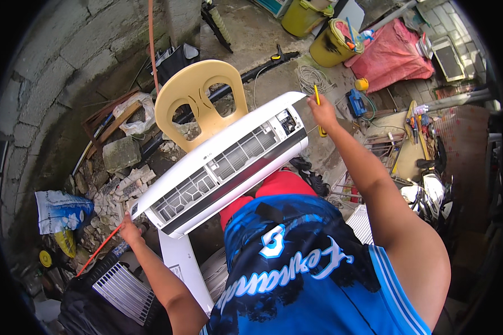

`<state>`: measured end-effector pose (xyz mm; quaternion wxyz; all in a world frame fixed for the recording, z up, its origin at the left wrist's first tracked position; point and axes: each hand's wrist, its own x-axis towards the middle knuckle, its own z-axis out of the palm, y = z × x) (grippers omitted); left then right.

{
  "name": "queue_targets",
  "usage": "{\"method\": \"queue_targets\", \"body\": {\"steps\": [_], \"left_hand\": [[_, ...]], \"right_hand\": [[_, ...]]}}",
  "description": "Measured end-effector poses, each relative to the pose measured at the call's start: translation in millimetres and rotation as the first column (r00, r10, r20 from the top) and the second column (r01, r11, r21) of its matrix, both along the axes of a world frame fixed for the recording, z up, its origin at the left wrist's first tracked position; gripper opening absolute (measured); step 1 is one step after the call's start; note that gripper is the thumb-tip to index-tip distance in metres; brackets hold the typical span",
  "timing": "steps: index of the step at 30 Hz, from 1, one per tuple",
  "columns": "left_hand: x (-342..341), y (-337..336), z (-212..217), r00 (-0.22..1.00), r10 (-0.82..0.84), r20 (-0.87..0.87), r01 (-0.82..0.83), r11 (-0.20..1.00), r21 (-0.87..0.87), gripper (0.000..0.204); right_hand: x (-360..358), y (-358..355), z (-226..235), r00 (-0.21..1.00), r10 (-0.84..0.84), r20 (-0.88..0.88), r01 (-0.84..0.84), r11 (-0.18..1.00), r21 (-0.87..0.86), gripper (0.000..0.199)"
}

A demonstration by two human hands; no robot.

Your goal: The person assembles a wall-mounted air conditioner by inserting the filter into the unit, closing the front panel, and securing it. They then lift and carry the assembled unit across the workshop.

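Note:
A white split-type air conditioner indoor unit [237,162] lies slantwise before me, against a beige plastic chair [204,131]. Its front panel [207,148] is raised, baring the grille-like filters and a small compartment at the right end. My left hand [131,230] is closed on the panel's left end; a thin orange rod [98,255] runs down-left from beside it, and I cannot tell whether it is held. At the panel's right corner, my right hand [322,113] is closed, with a slim yellow tool [317,96] in its fingers. Part of that tool is hidden.
Rubble [120,190] and a block wall lie left. A long white panel [179,259] leans below the unit. Yellow buckets [332,47], a red cloth [394,58] and coiled cable [313,78] are at the far right; hand tools [418,125] lie nearer on a board.

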<state>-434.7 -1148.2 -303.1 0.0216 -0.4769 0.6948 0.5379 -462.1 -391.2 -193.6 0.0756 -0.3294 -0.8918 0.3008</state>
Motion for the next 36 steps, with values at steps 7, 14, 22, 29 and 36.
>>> {"method": "queue_targets", "body": {"steps": [7,14,22,29,36], "left_hand": [[-5.4,7.2,-15.6,0.999,0.039,0.032,-0.038,0.999,-0.027,0.023],[52.6,16.6,-36.6,0.999,-0.013,0.041,0.014,1.0,-0.012,0.028],[112.3,27.1,-105.6,0.947,-0.315,0.065,0.321,0.935,-0.153,0.041],[100.5,35.2,-106.8,0.892,-0.422,0.158,0.445,0.881,-0.162,0.042],[102.7,40.8,-101.2,0.872,-0.452,0.185,0.481,0.861,-0.163,0.043]], "right_hand": [[-53.7,15.1,-19.3,0.985,-0.019,0.17,0.042,0.99,-0.133,0.025],[2.2,20.3,-48.9,0.97,-0.062,0.233,0.144,0.925,-0.35,0.027],[39.8,8.1,-72.5,0.875,0.048,0.483,-0.016,0.997,-0.071,0.051],[39.7,6.4,-87.7,0.878,0.049,0.477,0.081,0.965,-0.249,0.064],[41.7,15.4,-102.7,0.89,0.066,0.452,0.025,0.981,-0.193,0.072]]}}
